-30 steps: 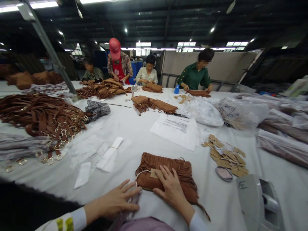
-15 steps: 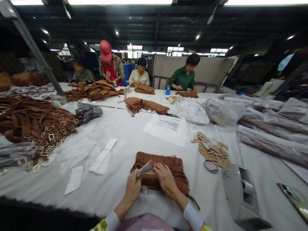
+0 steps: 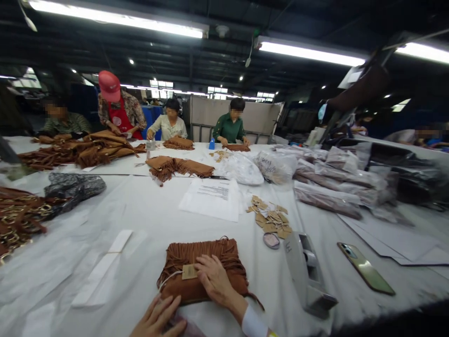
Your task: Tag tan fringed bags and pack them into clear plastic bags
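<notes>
- A large workshop with a dark ceiling and long strip lights across the top of the frame; a wide white-covered table (image 3: 147, 206) fills the lower two thirds.
- At lower centre lies a brown fringed suede bag (image 3: 201, 269), flat on the table, its fringe running along the upper edge.
- The right hand (image 3: 214, 280) rests palm down on the bag's middle — fingers slightly spread, fingertips touching a small tan paper tag (image 3: 189, 272) that sits on the bag's left part.
- A thin pale cord (image 3: 167, 279) loops from the tag toward the bag's left edge.
- The left hand (image 3: 157, 318) lies at the bottom edge of the frame, just below the bag's lower left corner, fingers open and fanned on the table; whether it touches the bag I cannot tell.
- Right of the bag stands a grey tape dispenser (image 3: 306, 274), with a small round oval dish (image 3: 271, 240) just beside its upper left.
- Above the dish, a loose scatter of tan tags (image 3: 269, 217), and left of that a printed sheet of paper (image 3: 211, 199).
- A phone (image 3: 365, 268) lies face down at lower right.
- At the left edge, a heap of brown straps with gold buckles (image 3: 17, 217).
- In the upper left and centre, four other people work at the far side of the table — brown fringed pieces (image 3: 177, 165) lie before them.
</notes>
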A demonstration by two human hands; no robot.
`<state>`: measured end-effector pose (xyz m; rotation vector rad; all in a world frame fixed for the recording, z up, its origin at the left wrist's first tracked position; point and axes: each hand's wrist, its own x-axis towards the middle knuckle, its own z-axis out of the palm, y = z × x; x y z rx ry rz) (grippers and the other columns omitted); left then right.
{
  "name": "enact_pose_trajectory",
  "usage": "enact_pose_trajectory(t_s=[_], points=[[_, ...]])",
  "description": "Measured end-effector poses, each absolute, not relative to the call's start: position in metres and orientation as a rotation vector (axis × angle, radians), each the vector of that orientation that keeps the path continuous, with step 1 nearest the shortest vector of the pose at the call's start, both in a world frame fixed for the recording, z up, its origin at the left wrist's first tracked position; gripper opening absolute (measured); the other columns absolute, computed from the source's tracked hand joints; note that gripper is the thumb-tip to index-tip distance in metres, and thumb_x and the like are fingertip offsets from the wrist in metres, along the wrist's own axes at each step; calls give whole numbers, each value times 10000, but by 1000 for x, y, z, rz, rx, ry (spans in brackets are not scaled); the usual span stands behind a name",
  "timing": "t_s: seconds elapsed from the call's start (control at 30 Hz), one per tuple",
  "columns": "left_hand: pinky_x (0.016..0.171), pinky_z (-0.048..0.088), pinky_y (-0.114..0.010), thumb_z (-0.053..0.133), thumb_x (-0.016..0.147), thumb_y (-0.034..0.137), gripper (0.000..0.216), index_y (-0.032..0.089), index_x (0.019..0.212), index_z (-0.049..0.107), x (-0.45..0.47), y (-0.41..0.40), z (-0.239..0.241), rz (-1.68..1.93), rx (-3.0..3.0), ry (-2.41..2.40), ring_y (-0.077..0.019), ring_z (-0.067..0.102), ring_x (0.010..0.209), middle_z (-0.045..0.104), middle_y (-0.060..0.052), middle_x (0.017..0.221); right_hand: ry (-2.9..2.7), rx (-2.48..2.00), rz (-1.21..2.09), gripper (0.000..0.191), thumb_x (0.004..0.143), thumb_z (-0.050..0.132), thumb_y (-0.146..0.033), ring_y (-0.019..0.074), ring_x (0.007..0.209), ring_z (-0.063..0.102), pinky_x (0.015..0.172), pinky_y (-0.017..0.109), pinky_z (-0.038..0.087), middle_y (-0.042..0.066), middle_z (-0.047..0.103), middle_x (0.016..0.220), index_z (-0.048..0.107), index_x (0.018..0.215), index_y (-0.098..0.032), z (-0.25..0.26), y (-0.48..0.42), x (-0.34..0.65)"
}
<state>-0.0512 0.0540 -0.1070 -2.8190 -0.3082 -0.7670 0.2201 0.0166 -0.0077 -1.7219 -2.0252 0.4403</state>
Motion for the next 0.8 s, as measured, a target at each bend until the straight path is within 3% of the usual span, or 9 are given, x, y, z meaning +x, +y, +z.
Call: enact_pose_trajectory(t_s=[0.13, 0.33, 0.47, 0.63, 0.8], points=[[1022, 380, -441, 621, 833, 352, 271, 397, 1101, 620, -7, 50, -102, -1140, -2695, -369, -214, 543, 1108, 615, -41, 1262, -2012, -1716, 478, 380, 971, 318, -334, 206, 1301, 421, 1134, 454, 213, 3, 551, 1364, 584, 1240, -300, -1, 13, 220], [798, 470, -380, 653, 798, 226, 167, 350, 893, 714, 27, 35, -86, -1069, -2840, -814, -226, 556, 955, 599, -50, 1269, -1980, -1714, 544, 373, 972, 329, -341, 222, 1302, 423, 1146, 459, 200, -12, 544, 1372, 570, 1258, -327, 8, 13, 218], [807, 470, -388, 750, 710, 256, 167, 325, 861, 734, 31, 25, -59, -1090, -2944, -1027, -234, 537, 991, 559, -36, 1297, -2043, -1701, 522, 385, 967, 351, -406, 234, 1327, 399, 1137, 518, 202, 37, 520, 1395, 572, 1263, -297, 3, 19, 219], [763, 468, -376, 817, 620, 306, 168, 250, 735, 708, 45, 28, -53, -1193, -2880, -1199, -220, 553, 921, 608, -43, 1188, -2101, -1667, 506, 406, 950, 394, -445, 257, 1332, 401, 1119, 562, 240, 57, 506, 1405, 544, 1299, -303, -6, 31, 225], [751, 498, -346, 727, 715, 316, 67, 262, 708, 687, 48, 28, -65, -1215, -2767, -1136, -206, 611, 871, 663, -38, 1086, -2006, -1621, 584, 371, 936, 443, -427, 256, 1293, 458, 1126, 554, 251, 63, 558, 1353, 583, 1259, -311, -5, 24, 230]])
